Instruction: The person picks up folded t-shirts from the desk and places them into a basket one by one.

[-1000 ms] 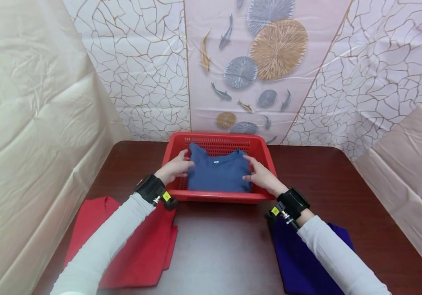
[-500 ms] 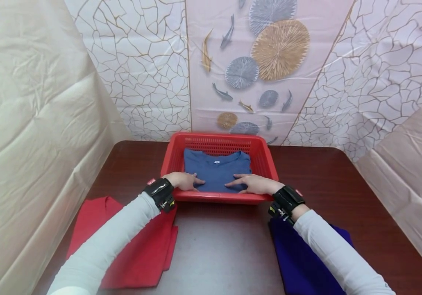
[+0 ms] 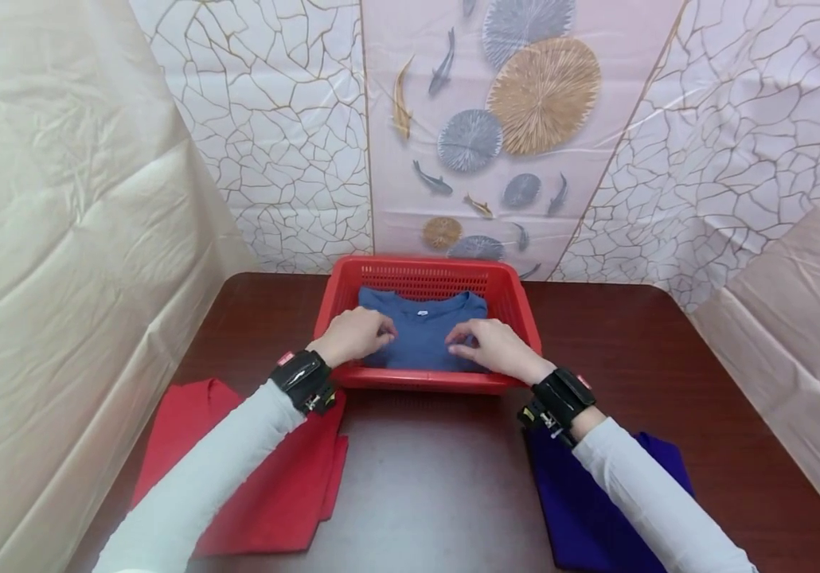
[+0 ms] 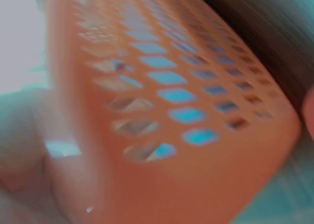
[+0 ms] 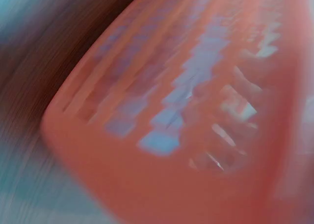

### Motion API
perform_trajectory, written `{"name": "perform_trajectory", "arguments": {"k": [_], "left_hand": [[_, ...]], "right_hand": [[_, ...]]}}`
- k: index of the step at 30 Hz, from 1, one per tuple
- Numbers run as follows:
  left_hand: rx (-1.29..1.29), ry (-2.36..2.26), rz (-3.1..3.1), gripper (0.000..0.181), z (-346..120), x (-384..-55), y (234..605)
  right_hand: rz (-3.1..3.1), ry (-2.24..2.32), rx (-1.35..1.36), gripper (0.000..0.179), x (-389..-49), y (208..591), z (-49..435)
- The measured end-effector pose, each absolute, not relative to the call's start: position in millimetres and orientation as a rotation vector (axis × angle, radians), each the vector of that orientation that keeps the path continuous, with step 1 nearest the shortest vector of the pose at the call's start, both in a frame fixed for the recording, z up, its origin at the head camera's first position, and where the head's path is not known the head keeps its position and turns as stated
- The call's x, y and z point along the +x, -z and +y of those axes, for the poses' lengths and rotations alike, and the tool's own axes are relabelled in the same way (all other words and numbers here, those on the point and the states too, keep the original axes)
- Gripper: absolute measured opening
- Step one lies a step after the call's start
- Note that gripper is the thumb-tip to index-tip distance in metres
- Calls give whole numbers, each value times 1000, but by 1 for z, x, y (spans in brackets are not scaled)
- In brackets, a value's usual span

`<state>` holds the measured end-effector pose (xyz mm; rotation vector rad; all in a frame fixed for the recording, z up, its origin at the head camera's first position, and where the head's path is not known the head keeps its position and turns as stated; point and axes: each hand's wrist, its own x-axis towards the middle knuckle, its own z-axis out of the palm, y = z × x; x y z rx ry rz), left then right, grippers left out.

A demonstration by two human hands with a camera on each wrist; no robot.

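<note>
A folded blue T-shirt (image 3: 420, 334) lies in the red plastic basket (image 3: 410, 380), its collar toward the back and a small white tag at the neckline. Over the basket's left front corner is my left hand (image 3: 358, 333), fingers loosely bent above the shirt's left side. My right hand (image 3: 492, 344) mirrors it over the right side, thumb and fingers apart with no cloth seen between them. In the left wrist view, the blurred basket wall (image 4: 196, 175) covers most of the hand. The right wrist view shows mainly the slotted wall (image 5: 147, 185).
A folded red garment (image 3: 267, 493) lies on the dark wooden table (image 3: 424, 477) at the left, partly under my left sleeve. At the right, a folded dark purple-blue garment (image 3: 582, 509) is partly covered by my right arm. Patterned cloth hangs behind the table.
Both hands came down onto the shirt with fingers spread, then rose slightly off it with fingers bending inward. The shirt now lies flatter, its left shoulder lower. The basket has stayed put.
</note>
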<state>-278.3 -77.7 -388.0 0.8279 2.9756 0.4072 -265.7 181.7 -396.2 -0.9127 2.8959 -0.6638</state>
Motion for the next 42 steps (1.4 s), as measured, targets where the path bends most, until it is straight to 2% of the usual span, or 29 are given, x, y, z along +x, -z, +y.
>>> {"name": "perform_trajectory", "arguments": {"k": [3, 10, 14, 18, 22, 27, 30, 36, 42], "left_hand": [[827, -517, 3180, 12, -76, -258, 373], [812, -522, 3491, 16, -87, -196, 360], [660, -531, 3519, 15, -106, -166, 370], [467, -514, 3505, 15, -131, -145, 394], [310, -431, 3529, 15, -166, -129, 424], [130, -399, 3634, 23, -223, -110, 451], [-26, -398, 3604, 33, -257, -99, 461], [-285, -419, 3345, 53, -294, -92, 468], [-300, -542, 3235, 62, -312, -103, 467]], "right_hand": [[3069, 767, -925, 15, -247, 383, 164], [3266, 833, -1083, 17, -189, 374, 114], [3239, 782, -1197, 15, -162, 388, 87], [3211, 532, -1297, 15, -146, 413, 65], [3149, 240, -1298, 34, -136, 438, 53], [3053, 90, -1116, 66, -133, 453, 43], [3007, 54, -1029, 74, -134, 456, 36], [2994, 45, -1088, 72, -134, 457, 23], [2989, 268, -1213, 51, -135, 461, 13]]}}
